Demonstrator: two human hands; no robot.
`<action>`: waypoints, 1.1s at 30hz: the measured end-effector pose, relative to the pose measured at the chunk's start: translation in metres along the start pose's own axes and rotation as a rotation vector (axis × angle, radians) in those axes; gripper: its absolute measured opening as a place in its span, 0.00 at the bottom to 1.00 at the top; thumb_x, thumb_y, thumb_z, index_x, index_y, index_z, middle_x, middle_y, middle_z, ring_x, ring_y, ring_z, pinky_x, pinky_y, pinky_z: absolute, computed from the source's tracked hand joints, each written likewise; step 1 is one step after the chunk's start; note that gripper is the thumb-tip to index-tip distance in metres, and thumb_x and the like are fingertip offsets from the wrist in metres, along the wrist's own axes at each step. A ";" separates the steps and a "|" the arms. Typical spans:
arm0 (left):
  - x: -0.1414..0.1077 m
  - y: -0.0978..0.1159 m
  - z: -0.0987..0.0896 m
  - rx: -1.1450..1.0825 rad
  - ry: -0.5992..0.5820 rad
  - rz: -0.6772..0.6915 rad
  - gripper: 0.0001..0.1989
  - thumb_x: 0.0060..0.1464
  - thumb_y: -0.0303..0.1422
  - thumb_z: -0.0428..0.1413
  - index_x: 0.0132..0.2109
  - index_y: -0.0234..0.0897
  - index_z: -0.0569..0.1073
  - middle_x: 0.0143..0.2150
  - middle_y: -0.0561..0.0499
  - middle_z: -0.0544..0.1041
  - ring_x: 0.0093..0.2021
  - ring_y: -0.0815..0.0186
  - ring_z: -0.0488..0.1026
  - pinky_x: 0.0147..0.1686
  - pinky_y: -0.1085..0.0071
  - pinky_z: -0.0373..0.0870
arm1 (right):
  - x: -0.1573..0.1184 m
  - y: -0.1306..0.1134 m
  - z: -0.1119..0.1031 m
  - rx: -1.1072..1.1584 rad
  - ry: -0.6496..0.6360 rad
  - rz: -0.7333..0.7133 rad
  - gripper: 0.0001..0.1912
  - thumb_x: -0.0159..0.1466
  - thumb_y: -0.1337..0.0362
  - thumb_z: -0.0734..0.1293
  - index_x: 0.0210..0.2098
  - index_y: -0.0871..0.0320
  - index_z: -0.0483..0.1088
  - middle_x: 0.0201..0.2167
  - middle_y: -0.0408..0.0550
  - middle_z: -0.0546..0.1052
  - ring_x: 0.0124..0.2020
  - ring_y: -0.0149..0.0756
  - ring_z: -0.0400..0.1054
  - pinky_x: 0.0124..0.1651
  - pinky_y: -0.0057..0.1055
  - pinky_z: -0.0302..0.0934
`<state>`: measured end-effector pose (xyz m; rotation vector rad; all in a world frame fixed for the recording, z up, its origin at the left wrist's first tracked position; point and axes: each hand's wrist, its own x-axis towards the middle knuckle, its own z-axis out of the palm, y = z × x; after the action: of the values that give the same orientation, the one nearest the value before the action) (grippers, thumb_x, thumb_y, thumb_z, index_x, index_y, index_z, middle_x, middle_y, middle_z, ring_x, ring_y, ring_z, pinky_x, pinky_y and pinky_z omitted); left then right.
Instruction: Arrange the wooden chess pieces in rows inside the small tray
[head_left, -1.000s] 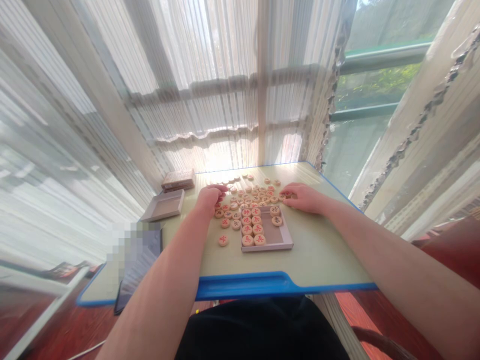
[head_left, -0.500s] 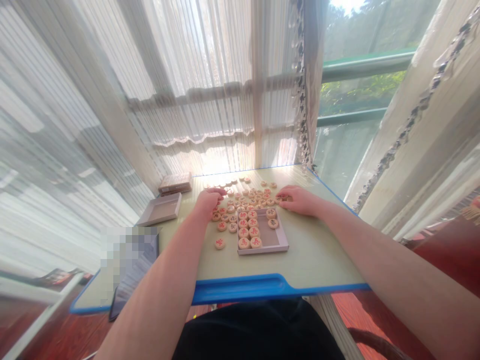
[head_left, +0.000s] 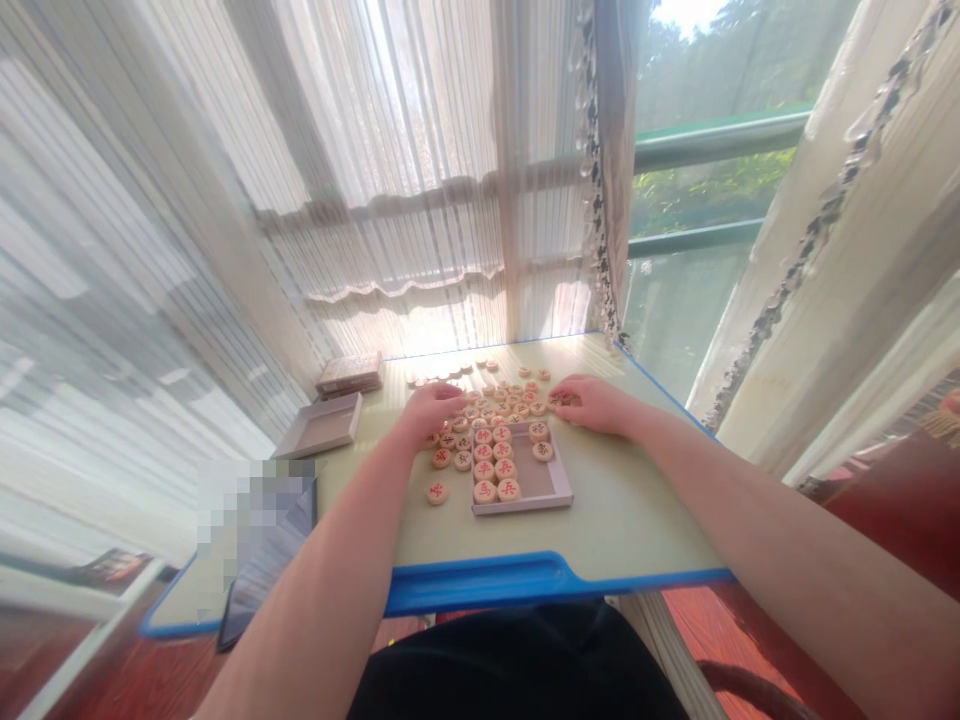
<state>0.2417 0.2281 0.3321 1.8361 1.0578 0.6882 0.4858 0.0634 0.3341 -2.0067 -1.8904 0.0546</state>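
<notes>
My left hand point(head_left: 433, 412) reaches over the left side of a loose spread of round wooden xiangqi pieces point(head_left: 497, 408), fingers extended above them. At the right edge of the spread, my right hand point(head_left: 598, 404) rests with thumb and fingers apart around a couple of pieces on the table. Between my forearms lies a shallow open box point(head_left: 531, 482). Two columns of red-marked pieces point(head_left: 505, 469) fill its left part, and two dark-marked pieces point(head_left: 541, 452) sit at its upper right. One red-marked piece point(head_left: 436, 493) lies alone left of the box.
An empty box lid or tray point(head_left: 324, 425) lies at the left, with stacked flat boxes point(head_left: 350, 372) behind it. A dark flat device point(head_left: 274, 550), partly blurred out, lies near the left edge. The table has a blue rim point(head_left: 480, 582); sheer curtains point(head_left: 420, 230) hang behind.
My left hand has shifted slightly right over the pieces, its fingers now reaching further across. My right hand stays at about the same pieces. The box contents look unchanged.
</notes>
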 end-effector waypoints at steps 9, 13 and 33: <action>-0.011 0.006 0.000 0.162 -0.132 0.070 0.27 0.34 0.39 0.66 0.45 0.36 0.75 0.41 0.45 0.74 0.37 0.62 0.71 0.33 0.70 0.68 | 0.000 -0.001 -0.001 0.000 -0.004 -0.001 0.17 0.58 0.60 0.64 0.44 0.58 0.74 0.46 0.52 0.75 0.48 0.43 0.68 0.51 0.34 0.61; -0.012 0.010 0.003 0.249 -0.076 0.117 0.16 0.40 0.35 0.62 0.40 0.37 0.77 0.36 0.47 0.75 0.35 0.62 0.71 0.31 0.70 0.67 | 0.000 -0.002 -0.001 0.003 -0.003 -0.002 0.16 0.58 0.60 0.64 0.43 0.58 0.74 0.45 0.53 0.75 0.47 0.43 0.68 0.51 0.35 0.61; -0.009 0.010 -0.001 0.568 -0.080 0.330 0.10 0.42 0.38 0.61 0.33 0.39 0.77 0.37 0.48 0.74 0.37 0.61 0.70 0.41 0.66 0.66 | -0.001 -0.005 -0.004 -0.019 -0.035 0.012 0.18 0.58 0.60 0.63 0.45 0.59 0.74 0.46 0.53 0.74 0.47 0.43 0.68 0.51 0.35 0.60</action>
<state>0.2404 0.2179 0.3411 2.5465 0.9680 0.5245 0.4826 0.0618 0.3392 -2.0426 -1.9065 0.0763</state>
